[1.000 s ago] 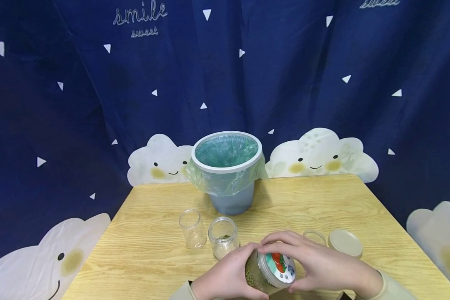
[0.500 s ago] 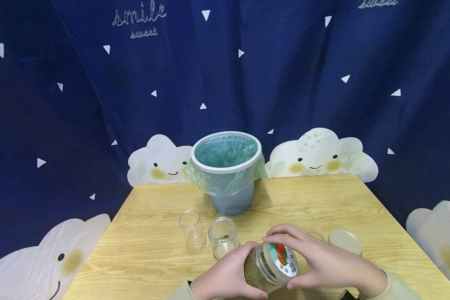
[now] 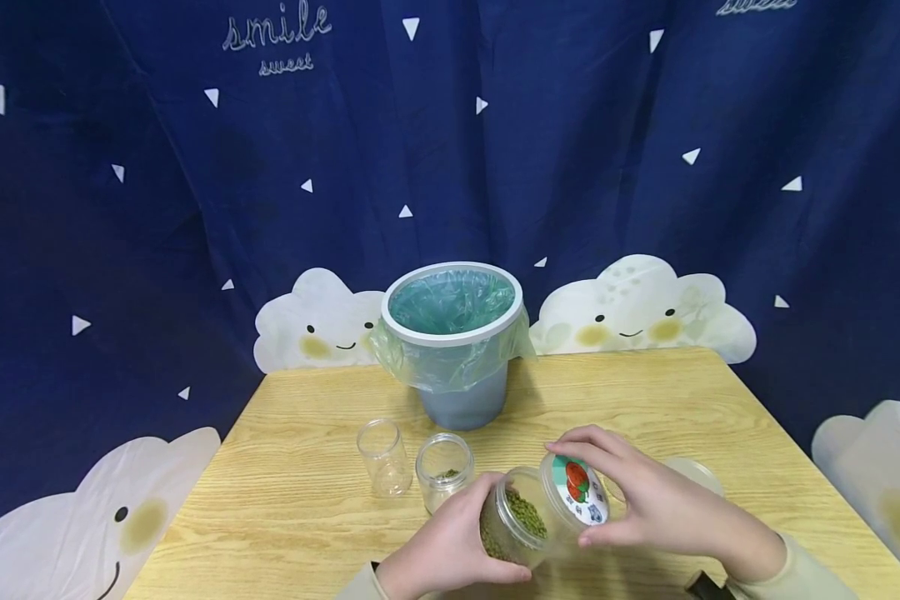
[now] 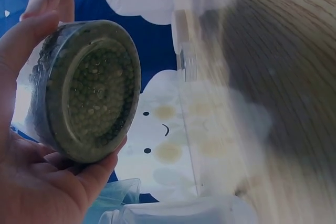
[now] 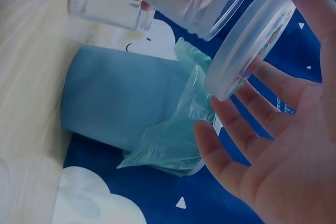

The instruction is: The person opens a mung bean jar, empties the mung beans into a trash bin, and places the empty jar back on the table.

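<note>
My left hand [image 3: 450,542] grips a clear plastic jar [image 3: 506,533] partly filled with small green beans [image 3: 527,512], likely mung beans. The jar leans to the right with its mouth uncovered. Through its round base [image 4: 100,95], the beans show in the left wrist view. With fingertips and thumb, my right hand [image 3: 645,504] holds the lid [image 3: 579,492] by its edge; it bears a strawberry sticker. A narrow gap parts the lid [image 5: 249,45] from the jar's rim in the right wrist view.
Left of the hands stand an open jar [image 3: 444,475] with a few green bits at its bottom and a clear empty cup [image 3: 386,467]. A blue-grey bin [image 3: 465,408] with a green liner stands behind them. A pale lid [image 3: 693,472] lies partly behind my right hand.
The lid has come off the jar and shifted right and slightly up with my right hand. The jar's mouth and the beans inside now show. My left hand keeps its grip.
</note>
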A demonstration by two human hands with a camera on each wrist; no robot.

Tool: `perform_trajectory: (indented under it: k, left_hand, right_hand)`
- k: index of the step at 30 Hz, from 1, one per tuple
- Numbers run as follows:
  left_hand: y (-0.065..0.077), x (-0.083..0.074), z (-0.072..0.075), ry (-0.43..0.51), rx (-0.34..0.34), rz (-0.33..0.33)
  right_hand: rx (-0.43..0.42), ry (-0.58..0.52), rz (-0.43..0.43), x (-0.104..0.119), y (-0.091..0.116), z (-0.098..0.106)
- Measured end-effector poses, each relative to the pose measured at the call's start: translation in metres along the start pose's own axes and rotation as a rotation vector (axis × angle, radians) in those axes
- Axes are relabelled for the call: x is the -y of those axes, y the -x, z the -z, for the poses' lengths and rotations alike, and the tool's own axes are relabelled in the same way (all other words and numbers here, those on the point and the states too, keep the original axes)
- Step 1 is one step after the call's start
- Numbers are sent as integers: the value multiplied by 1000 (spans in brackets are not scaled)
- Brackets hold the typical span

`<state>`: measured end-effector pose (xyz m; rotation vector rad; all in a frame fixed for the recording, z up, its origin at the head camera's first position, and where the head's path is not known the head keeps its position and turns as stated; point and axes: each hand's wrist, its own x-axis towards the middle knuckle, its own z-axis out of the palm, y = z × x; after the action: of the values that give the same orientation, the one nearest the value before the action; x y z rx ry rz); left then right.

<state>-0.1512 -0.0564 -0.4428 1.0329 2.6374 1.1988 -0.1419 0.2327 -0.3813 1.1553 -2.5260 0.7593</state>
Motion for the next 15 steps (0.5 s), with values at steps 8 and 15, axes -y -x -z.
perform_trajectory:
  k: [8,15]
  left_hand:
    - [2,0,0,12,-82,19]
    - [2,-1,5,43,-102,67]
  right_hand:
    - [-13,50,-82,-15,2,1]
    - [-20,73,-89,-28,3,-2]
